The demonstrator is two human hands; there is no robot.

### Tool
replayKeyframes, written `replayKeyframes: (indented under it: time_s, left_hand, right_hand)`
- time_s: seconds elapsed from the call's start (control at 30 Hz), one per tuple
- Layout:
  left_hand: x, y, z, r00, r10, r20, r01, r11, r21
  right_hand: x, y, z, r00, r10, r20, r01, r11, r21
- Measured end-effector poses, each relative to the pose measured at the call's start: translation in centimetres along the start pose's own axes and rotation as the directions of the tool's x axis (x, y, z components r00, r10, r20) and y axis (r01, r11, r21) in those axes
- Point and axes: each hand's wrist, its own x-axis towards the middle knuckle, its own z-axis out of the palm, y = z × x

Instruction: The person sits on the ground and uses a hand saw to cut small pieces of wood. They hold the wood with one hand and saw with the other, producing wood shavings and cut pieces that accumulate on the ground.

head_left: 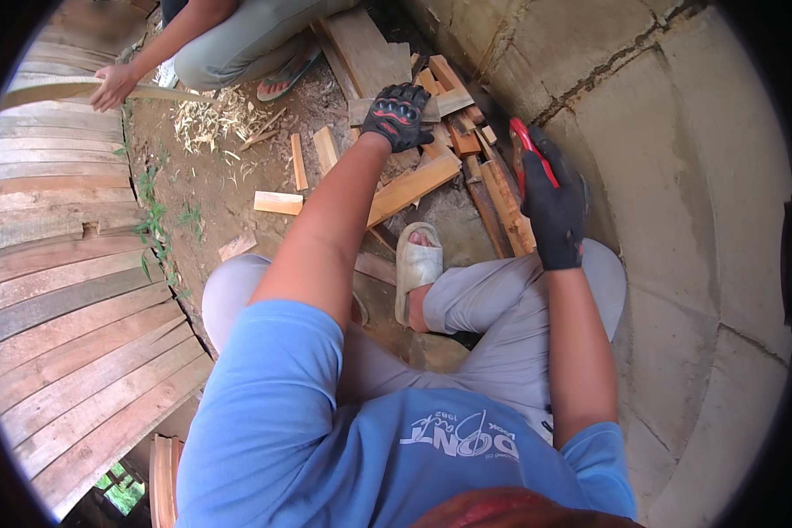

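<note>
My left hand [398, 117], in a black glove with red trim, reaches forward with its fingers curled over a short wooden board [454, 100]. The board lies across a pile of offcuts; the underside of my grip is hidden. At the right, beside the wall, my right hand [555, 207] wears a black glove and is closed around a red-handled hand tool [521, 141]. Most of this tool is covered by the glove, so its exact kind cannot be made out. Below my left hand, a thicker wood block [414, 188] lies slantwise on the pile.
A concrete wall [642, 176] rises close on my right, a plank wall [70, 255] on my left. Ahead, another person's hand [114, 87] holds a long thin strip [53, 92]. Wood shavings [216, 121] and a wide board [365, 53] lie near them. My sandalled foot [419, 268] stands beside the pile.
</note>
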Motion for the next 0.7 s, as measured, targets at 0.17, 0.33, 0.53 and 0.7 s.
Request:
replayKeyframes:
  time_s: [0.17, 0.33, 0.53, 0.7]
  left_hand:
    - [-1.3, 1.0, 1.2, 0.995, -0.012, -0.097, 0.007, 0.999, -0.045]
    - [-5.6, 2.0, 3.0, 0.965, -0.077, -0.251, 0.077, 0.997, -0.010]
    - [-9.4, 7.6, 2.3, 0.882, -0.472, 0.002, 0.470, 0.878, -0.096]
    - [-8.8, 10.4, 3.5, 0.837, -0.436, 0.330, 0.488, 0.868, -0.091]
  right_hand:
    - [-0.2, 2.2, 1.6, 0.994, -0.053, -0.096, 0.051, 0.998, -0.029]
    - [0.7, 3.4, 2.4, 0.957, -0.193, -0.215, 0.197, 0.980, -0.003]
    - [0.8, 3.0, 1.7, 0.973, -0.100, -0.209, 0.094, 0.995, -0.040]
    - [0.9, 3.4, 2.7, 0.975, -0.050, -0.219, 0.081, 0.988, 0.134]
